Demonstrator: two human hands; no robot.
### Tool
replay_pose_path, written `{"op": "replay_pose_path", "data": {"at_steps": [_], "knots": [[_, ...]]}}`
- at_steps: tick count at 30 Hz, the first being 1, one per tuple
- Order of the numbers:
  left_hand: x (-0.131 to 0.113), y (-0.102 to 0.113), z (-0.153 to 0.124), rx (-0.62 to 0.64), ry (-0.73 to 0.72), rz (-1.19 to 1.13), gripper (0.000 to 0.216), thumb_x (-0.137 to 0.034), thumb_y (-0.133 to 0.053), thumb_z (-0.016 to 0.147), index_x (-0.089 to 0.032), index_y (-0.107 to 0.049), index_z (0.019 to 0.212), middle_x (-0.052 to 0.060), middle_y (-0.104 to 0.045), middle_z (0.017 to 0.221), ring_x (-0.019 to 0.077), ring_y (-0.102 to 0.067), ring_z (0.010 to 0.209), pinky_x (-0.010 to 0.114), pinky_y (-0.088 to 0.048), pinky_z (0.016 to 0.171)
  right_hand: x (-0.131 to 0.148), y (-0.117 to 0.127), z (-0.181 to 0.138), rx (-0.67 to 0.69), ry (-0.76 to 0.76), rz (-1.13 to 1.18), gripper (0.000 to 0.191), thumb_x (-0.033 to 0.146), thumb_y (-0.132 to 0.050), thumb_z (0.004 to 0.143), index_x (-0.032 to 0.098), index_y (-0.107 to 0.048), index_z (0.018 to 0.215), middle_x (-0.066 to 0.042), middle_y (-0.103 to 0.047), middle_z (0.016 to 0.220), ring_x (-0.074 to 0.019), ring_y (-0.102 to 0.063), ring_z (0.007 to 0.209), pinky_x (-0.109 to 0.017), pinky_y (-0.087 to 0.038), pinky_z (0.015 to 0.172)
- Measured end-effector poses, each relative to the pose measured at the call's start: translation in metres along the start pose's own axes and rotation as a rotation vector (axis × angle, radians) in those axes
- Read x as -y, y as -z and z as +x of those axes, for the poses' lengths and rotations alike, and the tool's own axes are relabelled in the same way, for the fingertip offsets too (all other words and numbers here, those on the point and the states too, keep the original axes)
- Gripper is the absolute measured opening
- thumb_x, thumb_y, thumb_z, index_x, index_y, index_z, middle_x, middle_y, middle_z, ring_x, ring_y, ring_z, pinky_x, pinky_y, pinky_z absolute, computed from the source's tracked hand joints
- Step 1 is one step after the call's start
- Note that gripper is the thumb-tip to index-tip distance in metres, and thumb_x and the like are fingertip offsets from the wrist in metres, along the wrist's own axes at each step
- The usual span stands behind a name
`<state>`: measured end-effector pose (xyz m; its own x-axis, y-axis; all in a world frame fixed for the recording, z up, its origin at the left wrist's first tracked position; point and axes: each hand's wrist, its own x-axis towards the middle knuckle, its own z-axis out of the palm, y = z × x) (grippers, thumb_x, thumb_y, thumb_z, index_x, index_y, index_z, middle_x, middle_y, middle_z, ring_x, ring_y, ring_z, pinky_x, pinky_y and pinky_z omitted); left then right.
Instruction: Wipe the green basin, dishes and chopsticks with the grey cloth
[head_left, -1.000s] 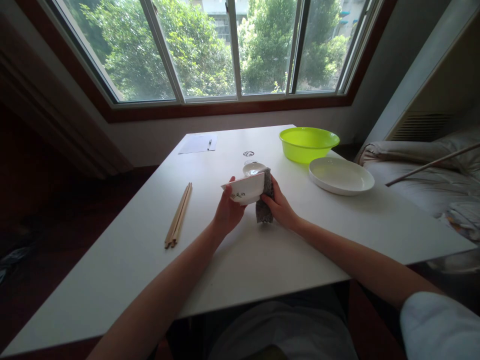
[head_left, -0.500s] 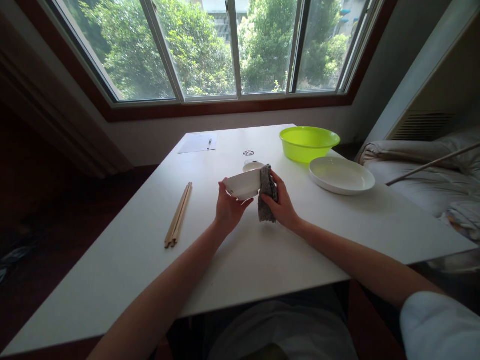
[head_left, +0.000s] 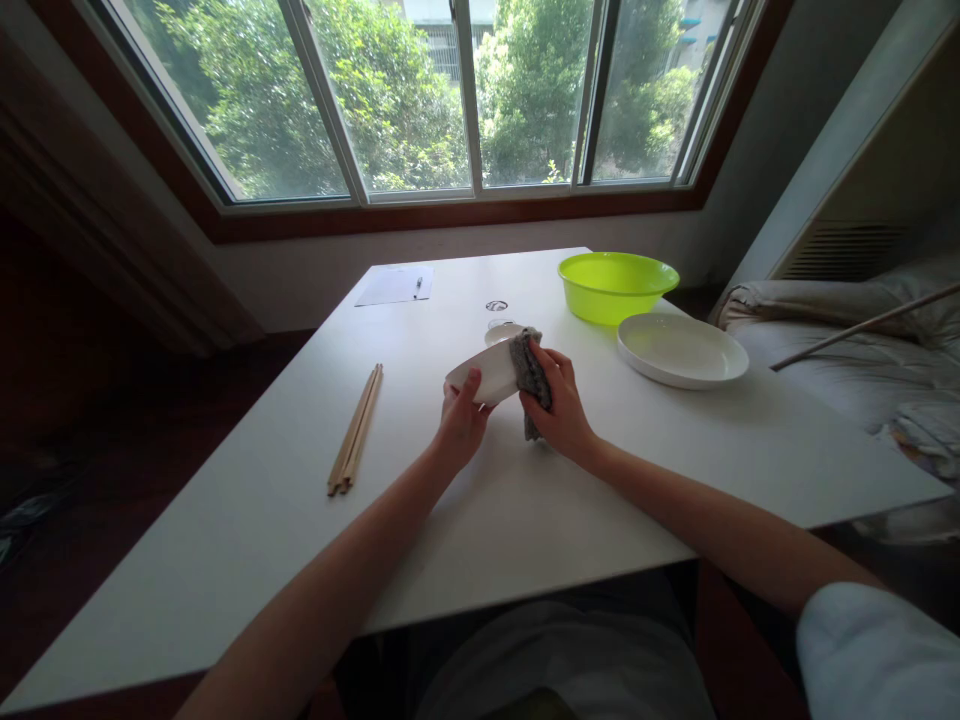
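Note:
A white bowl (head_left: 495, 374) is held tilted above the table, its outer side facing me. My left hand (head_left: 463, 420) grips its left part, with the thumb on the outer wall and the fingers mostly hidden beneath. My right hand (head_left: 559, 400) is closed around a grey cloth (head_left: 531, 365) that is folded over the bowl's right rim. One end of the cloth hangs below the fingers. Just behind the bowl, a small white dish (head_left: 501, 332) shows in part on the table.
On the white table (head_left: 420, 545), several wooden chopsticks (head_left: 355, 430) lie at left. At the right are a white plate (head_left: 682, 350) and a lime-green basin (head_left: 617, 288). Paper (head_left: 390, 286) with a pen (head_left: 418, 288) lies at the far left, and a dark round mark (head_left: 496, 306) is near the middle.
My left thumb has shifted from the bowl's rim onto its outer wall, and the bowl has tilted. My right hand has moved slightly, with the cloth now higher over the rim.

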<state>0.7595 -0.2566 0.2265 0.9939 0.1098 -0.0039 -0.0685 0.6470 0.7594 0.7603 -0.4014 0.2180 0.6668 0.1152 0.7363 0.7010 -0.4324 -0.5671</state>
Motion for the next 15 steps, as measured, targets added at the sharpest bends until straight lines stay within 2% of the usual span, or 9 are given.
{"op": "replay_pose_path", "data": {"at_steps": [4, 8, 12, 15], "knots": [[0.005, 0.0, 0.001, -0.015, -0.002, -0.009, 0.052, -0.037, -0.08, 0.061, -0.021, -0.054, 0.103, 0.004, -0.064, 0.103, 0.0185, -0.059, 0.096, 0.032, -0.045, 0.084, 0.008, 0.001, -0.003, 0.038, 0.086, -0.119, 0.07, 0.012, -0.052, 0.077, 0.029, -0.033, 0.142, -0.012, -0.036, 0.129, -0.0264, -0.042, 0.117, -0.044, -0.043, 0.096], [0.008, 0.001, 0.002, -0.038, -0.001, 0.015, 0.047, -0.032, -0.079, 0.063, -0.021, -0.055, 0.102, 0.002, -0.064, 0.099, 0.017, -0.061, 0.093, 0.029, -0.045, 0.079, 0.013, 0.001, -0.006, 0.072, 0.175, -0.201, 0.073, 0.013, -0.055, 0.076, 0.033, -0.032, 0.142, -0.011, -0.034, 0.131, -0.0287, -0.04, 0.118, -0.045, -0.044, 0.094], [0.005, 0.003, 0.002, -0.073, -0.005, 0.035, 0.045, -0.03, -0.078, 0.064, -0.024, -0.052, 0.101, 0.001, -0.063, 0.099, 0.0155, -0.061, 0.09, 0.029, -0.047, 0.076, 0.014, 0.003, -0.006, 0.081, 0.177, -0.191, 0.075, 0.012, -0.055, 0.075, 0.033, -0.032, 0.143, -0.011, -0.035, 0.131, -0.0289, -0.041, 0.117, -0.045, -0.045, 0.093], [0.001, 0.003, 0.0, -0.033, -0.008, 0.054, 0.049, -0.032, -0.078, 0.064, -0.024, -0.051, 0.104, 0.002, -0.062, 0.104, 0.0171, -0.06, 0.094, 0.032, -0.048, 0.081, 0.01, 0.004, -0.003, 0.044, 0.125, -0.097, 0.074, 0.011, -0.053, 0.075, 0.031, -0.033, 0.143, -0.011, -0.036, 0.13, -0.027, -0.043, 0.116, -0.044, -0.046, 0.093]]}}
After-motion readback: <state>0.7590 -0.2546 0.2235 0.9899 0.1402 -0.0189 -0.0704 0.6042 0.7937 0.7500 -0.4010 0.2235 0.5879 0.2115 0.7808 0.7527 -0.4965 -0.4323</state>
